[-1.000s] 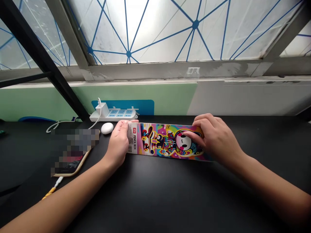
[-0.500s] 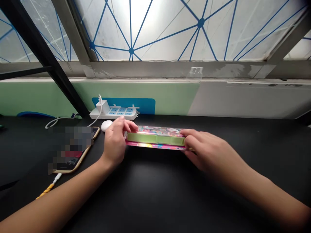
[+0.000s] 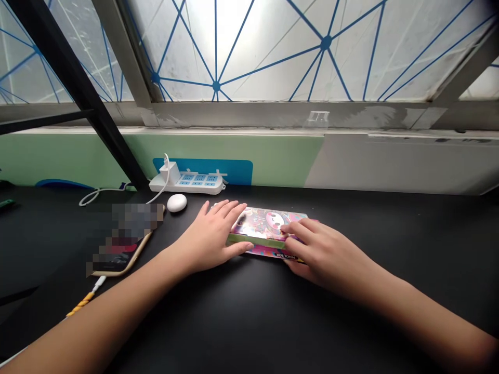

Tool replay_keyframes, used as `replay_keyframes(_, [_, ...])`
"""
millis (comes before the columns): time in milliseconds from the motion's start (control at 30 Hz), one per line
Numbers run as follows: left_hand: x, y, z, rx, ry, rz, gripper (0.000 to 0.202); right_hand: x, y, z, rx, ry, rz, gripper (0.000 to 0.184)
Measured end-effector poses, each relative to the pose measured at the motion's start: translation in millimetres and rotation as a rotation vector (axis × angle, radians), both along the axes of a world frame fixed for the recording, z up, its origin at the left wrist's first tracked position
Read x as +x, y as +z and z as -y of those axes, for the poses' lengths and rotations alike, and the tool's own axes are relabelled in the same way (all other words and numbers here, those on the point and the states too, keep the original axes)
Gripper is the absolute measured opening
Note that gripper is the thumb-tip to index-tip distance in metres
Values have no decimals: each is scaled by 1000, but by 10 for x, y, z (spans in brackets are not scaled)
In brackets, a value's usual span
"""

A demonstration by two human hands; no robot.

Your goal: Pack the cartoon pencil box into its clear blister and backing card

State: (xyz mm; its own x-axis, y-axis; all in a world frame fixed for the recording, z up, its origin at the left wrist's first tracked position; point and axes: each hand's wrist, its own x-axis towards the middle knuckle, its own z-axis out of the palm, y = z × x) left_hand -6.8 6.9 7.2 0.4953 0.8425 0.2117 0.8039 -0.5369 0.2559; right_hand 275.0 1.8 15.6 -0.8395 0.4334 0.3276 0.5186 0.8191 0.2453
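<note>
Two bare hands meet on one pencil box (image 3: 257,223), which lies on the black table (image 3: 241,322) near the middle of the view, its pictured face up and a green side (image 3: 268,242) turned toward the person. Below that side runs a bright strip with "PENCIL BOX" lettering, upside down from here.

The step in hand seems to be steadying and handling the box on the table; nothing shows it opened. The next move, as far as I can judge, calls for a firm hold at one end while the other hand works at an edge — pressing too hard on the top could make the box slide.

The left hand (image 3: 212,236) is open, fingers spread over the box's left end and thumb stretched along the near side. It rests on the box rather than closing round it. The right hand (image 3: 323,249) is bent over the right end, fingertips on the top face and thumb low by the near edge; it appears to grip that corner, though the underside is hidden. So the box sits between the hands, touching both, with its middle bare.

To the left, well apart from the box, lies a phone (image 3: 132,254); a white case (image 3: 176,203) sits beyond the left hand, just in front of the power strip (image 3: 200,183).
</note>
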Motion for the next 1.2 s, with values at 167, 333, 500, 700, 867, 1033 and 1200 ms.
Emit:
replay_keyframes(167, [-21,2,-45,81,-50,-42,63,-4,6,19,-102,-37,1,7])
replay_keyframes(333, [-27,0,-71,49,-64,-25,69,29,90,8,-318,-111,-73,11])
replay_keyframes(500, [-36,-4,-85,15,-59,-41,71,211,87,-171,-522,-200,-246,37])
replay_keyframes(700, [-79,-4,-104,-42,-91,42,76,378,19,-342,-742,-357,-272,78])
replay_keyframes(867, [-84,-19,-97,10,-86,7,74,293,-44,-308,-676,-362,-286,80])
replay_keyframes(1033, [-58,-23,-55,163,-102,-65,64,183,-105,-279,-522,-330,-348,78])
replay_keyframes(1200, [-8,-39,-26,302,-128,-122,57,114,-154,-266,-476,-331,-475,70])
